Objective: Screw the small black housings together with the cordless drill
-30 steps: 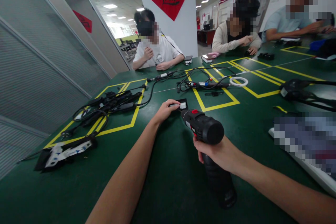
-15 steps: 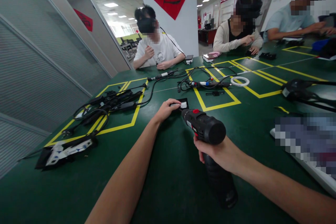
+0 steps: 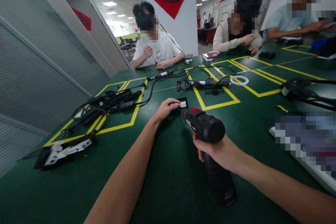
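My right hand [image 3: 210, 148] is wrapped round the grip of a black cordless drill [image 3: 203, 124] with a red switch on top. The drill points away from me, its chuck tilted toward a small black part [image 3: 186, 100] that has a white piece [image 3: 183, 104] on it. From the left, my left hand [image 3: 168, 107] presses its fingers on this part and holds it on the table. The drill's tip lies beside those fingertips; whether it touches the part is hidden.
Tangled black cables [image 3: 112, 103] lie on the left, a black and white flat piece [image 3: 67, 152] nearer. Beyond my hands are a pen-like tool [image 3: 207, 84], a white ring [image 3: 239, 80] and yellow tape outlines on the green table [image 3: 168, 196]. Co-workers [image 3: 157, 50] sit across.
Both hands, the drill and the small black part keep their places relative to each other. The whole view has shifted very slightly.
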A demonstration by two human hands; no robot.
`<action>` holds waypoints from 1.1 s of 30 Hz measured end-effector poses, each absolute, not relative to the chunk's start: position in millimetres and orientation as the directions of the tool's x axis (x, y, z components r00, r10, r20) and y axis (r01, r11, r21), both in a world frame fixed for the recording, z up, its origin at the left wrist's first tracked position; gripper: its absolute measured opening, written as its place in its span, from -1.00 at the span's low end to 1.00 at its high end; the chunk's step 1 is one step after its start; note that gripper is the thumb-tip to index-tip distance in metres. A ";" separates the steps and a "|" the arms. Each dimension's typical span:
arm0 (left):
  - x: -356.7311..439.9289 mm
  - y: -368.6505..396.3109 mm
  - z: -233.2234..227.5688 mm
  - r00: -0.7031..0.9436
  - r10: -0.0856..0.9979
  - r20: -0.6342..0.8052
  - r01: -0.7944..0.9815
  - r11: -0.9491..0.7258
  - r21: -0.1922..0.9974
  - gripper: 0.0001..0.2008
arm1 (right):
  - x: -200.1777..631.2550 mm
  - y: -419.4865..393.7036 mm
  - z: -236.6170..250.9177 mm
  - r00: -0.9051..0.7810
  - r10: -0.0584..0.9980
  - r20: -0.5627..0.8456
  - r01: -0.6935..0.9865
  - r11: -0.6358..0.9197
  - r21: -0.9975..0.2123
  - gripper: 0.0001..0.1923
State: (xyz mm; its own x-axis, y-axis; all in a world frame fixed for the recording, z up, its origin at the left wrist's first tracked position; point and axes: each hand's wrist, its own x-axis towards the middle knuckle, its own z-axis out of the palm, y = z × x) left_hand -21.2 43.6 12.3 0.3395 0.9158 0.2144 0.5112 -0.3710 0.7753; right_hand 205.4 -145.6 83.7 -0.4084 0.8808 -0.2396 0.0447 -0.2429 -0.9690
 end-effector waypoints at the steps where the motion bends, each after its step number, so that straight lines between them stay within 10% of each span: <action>1: -21.2 43.5 12.1 0.338 0.917 0.213 0.511 -0.369 0.776 -0.68 | 205.2 -145.4 83.9 -0.406 0.882 -0.239 0.040 -0.244 -0.969 -0.64; 33: -22.1 44.0 12.6 0.348 0.909 0.227 0.526 -0.390 0.755 -0.69 | 205.3 -144.7 84.2 -0.412 0.877 -0.247 0.092 -0.230 -0.969 -0.95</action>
